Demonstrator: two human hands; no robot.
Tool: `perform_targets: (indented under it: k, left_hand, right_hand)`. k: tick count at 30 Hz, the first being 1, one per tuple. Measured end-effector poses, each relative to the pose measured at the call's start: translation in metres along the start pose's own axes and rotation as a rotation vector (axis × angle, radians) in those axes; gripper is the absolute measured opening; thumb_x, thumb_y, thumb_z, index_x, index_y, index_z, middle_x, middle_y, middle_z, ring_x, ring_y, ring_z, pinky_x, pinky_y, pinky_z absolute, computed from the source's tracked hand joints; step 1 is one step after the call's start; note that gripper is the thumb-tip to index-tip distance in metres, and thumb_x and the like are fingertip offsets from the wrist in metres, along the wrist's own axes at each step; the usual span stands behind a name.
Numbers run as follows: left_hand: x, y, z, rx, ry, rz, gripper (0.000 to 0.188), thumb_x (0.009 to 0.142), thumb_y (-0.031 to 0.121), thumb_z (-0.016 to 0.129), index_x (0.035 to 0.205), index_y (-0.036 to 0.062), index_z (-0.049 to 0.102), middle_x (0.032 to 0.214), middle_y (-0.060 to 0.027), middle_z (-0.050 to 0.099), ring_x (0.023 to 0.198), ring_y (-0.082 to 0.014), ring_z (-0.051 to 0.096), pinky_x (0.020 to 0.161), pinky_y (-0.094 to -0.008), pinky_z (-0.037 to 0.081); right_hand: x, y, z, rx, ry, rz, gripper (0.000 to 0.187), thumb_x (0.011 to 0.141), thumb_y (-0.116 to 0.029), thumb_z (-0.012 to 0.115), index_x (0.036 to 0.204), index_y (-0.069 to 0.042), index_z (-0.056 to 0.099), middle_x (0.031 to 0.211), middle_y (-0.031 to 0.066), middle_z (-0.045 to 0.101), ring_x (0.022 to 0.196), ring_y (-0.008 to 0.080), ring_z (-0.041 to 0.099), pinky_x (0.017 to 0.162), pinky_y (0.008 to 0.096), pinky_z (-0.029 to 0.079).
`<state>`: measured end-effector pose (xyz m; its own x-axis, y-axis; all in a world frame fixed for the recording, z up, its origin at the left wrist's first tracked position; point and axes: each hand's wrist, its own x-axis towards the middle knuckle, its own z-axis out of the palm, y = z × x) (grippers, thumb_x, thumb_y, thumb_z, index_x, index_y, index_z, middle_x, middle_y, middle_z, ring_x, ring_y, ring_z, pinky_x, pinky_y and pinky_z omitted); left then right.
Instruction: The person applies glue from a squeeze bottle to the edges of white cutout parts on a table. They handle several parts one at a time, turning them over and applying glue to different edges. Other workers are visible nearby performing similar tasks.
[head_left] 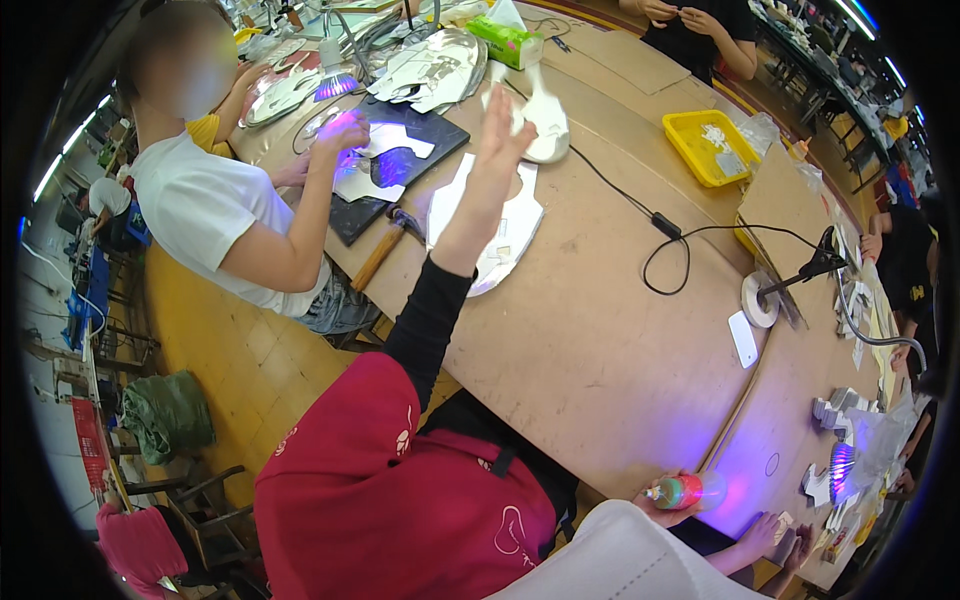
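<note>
White, thin-looking cut piece [546, 130] in the head view: it is over the far middle of the table [620, 370], beside the blurred left hand [492, 150]; whether that hand pinches it, I cannot tell. Its long axis runs away from the person, narrow end outward. Probably light and bendy, best held by an edge. What seems the right hand [666, 514] wraps a bottle [690, 490], nozzle leftward, likely squeezable around its middle.

The person wears a white-patterned red garment [375, 500] and black sleeve [430, 318].
</note>
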<state>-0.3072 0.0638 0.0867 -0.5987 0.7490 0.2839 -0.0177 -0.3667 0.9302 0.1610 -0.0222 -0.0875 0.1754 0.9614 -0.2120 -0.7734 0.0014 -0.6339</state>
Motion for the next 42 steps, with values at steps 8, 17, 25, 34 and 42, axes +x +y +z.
perform_targets:
  k: [8,17,25,34,42]
  left_hand:
    - [-0.082,-0.084,0.060,0.071,-1.146,-0.305,0.048,0.092,0.017,0.049,0.137,0.0060,0.034,0.128,-0.0079,0.048,0.116,-0.0149,0.046,0.098,-0.0297,0.036]
    - [-0.125,-0.152,0.080,-0.439,-0.997,-0.921,0.049,0.090,0.020,0.054,0.132,0.0010,0.036,0.118,-0.0105,0.051,0.103,-0.0152,0.055,0.089,-0.0256,0.046]
    - [-0.125,-0.151,0.083,-0.379,-0.993,-0.944,0.047,0.092,0.020,0.051,0.133,0.0040,0.035,0.122,-0.0099,0.050,0.108,-0.0160,0.053,0.091,-0.0274,0.044]
    - [-0.127,-0.134,0.079,-0.672,-1.229,-0.866,0.056,0.089,0.021,0.054,0.138,0.0084,0.029,0.127,-0.0127,0.048,0.115,-0.0185,0.047,0.097,-0.0301,0.036]
    - [-0.135,-0.105,0.072,-1.038,-1.686,-0.860,0.069,0.085,0.029,0.057,0.140,0.0030,0.023,0.128,-0.0230,0.045,0.118,-0.0267,0.046,0.101,-0.0355,0.032]
  right_hand:
    - [0.002,0.000,0.003,0.009,-0.149,0.036,0.061,0.083,-0.052,0.056,0.119,-0.004,0.046,0.101,0.0108,0.061,0.084,0.0215,0.062,0.059,0.0309,0.053]
    - [0.001,0.000,0.052,-0.029,0.080,0.255,0.060,0.083,-0.048,0.058,0.116,0.000,0.046,0.097,0.0099,0.056,0.076,0.0152,0.060,0.059,0.0272,0.051]
    - [0.029,0.036,0.117,1.243,0.018,0.840,0.037,0.079,-0.003,0.060,0.111,0.005,0.045,0.084,0.0093,0.044,0.059,0.0137,0.054,0.047,0.0216,0.045]
    - [0.051,0.032,0.120,1.532,0.152,0.827,0.041,0.079,0.004,0.054,0.116,0.002,0.037,0.088,0.0116,0.048,0.061,0.0189,0.056,0.049,0.0273,0.045]
    - [0.020,0.043,0.108,0.914,-0.120,0.566,0.038,0.088,-0.023,0.053,0.117,-0.002,0.041,0.096,0.0065,0.051,0.079,0.0140,0.052,0.071,0.0287,0.043]
